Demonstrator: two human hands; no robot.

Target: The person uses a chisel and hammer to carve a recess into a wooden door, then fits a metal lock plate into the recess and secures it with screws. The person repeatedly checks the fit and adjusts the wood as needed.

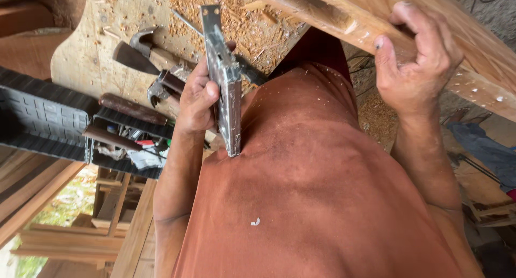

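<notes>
My left hand (196, 103) is closed around a long grey metal lock case (230, 103) with a flat faceplate, held edge-on against my rust-coloured shirt (312, 192). My right hand (415, 63) grips the edge of a thick wooden board (484, 58) that runs across the upper right, thumb on the near face and fingers curled over the top. The two hands are apart, with my chest between them.
Behind the left hand, a sawdust-strewn plywood bench (86, 58) carries a hammer (141, 49), another metal-headed tool (161, 87) and a brown wooden-handled tool (131, 109). A black plastic toolbox (43, 117) with small items sits at left. Wood shavings (242, 25) lie at top centre; timber frames stand lower left.
</notes>
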